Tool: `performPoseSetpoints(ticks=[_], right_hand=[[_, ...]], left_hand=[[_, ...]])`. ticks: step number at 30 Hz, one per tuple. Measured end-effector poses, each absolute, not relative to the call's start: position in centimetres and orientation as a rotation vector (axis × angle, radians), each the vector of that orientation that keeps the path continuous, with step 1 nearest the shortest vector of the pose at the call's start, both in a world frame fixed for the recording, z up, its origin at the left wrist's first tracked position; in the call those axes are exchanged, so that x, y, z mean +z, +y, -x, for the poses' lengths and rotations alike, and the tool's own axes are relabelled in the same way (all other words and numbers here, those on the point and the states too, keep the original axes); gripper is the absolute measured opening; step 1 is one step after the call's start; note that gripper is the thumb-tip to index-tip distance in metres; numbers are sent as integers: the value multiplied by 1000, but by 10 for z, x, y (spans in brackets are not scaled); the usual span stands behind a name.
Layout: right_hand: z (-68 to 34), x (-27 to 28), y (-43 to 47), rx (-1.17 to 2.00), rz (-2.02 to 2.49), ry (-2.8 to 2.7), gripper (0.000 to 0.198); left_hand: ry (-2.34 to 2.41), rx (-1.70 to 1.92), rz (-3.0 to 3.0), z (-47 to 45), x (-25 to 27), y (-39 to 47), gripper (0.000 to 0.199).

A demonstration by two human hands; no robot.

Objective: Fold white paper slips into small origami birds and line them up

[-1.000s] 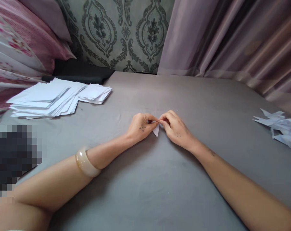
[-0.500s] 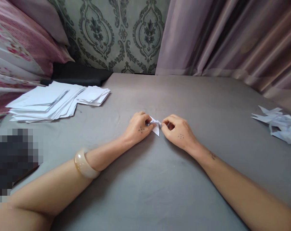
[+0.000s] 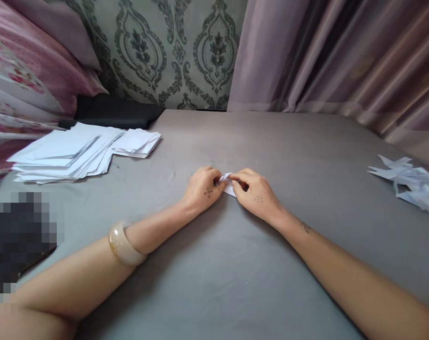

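Note:
A small piece of folded white paper (image 3: 230, 189) is pinched between my two hands, above the middle of the grey cloth surface (image 3: 214, 264). My left hand (image 3: 203, 190) grips its left side between thumb and fingers. On the other side, my right hand (image 3: 253, 192) closes thumb and fingertips on the paper's right part. The fingers cover much of the paper, so its full shape is hidden. A pale bangle (image 3: 125, 244) circles my left forearm.
Stacked white paper sheets (image 3: 64, 153) lie at the left, beside a smaller stack (image 3: 138, 141). Several folded white paper pieces (image 3: 409, 179) are heaped at the right edge. Behind are a black cloth (image 3: 115, 111), patterned wallpaper (image 3: 179, 52) and a mauve curtain (image 3: 271, 56).
My right hand has moved left, closer to my left hand, and now covers more of the folded paper. My left hand has stayed nearly in place.

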State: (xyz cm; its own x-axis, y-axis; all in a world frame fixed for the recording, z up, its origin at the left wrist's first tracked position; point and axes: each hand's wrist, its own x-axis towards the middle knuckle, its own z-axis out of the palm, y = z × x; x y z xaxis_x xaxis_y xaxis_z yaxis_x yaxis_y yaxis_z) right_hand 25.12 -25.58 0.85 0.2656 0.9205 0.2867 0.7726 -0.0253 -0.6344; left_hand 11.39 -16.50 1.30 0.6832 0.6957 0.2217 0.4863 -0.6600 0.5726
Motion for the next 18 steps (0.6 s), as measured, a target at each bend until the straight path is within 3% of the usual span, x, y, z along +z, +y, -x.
performPoseSetpoints(ticks=[7, 14, 18], right_hand=[[-253, 9, -257, 285, 1826, -1603, 23], [-243, 10, -263, 97, 2005, -1510, 32], [-241, 7, -260, -9, 2044, -1538, 18]], left_hand=[[829, 537, -2360, -112, 22, -171, 15], [782, 545, -2305, -111, 20, -171, 35], [767, 610, -2353, -112, 19, -170, 35]])
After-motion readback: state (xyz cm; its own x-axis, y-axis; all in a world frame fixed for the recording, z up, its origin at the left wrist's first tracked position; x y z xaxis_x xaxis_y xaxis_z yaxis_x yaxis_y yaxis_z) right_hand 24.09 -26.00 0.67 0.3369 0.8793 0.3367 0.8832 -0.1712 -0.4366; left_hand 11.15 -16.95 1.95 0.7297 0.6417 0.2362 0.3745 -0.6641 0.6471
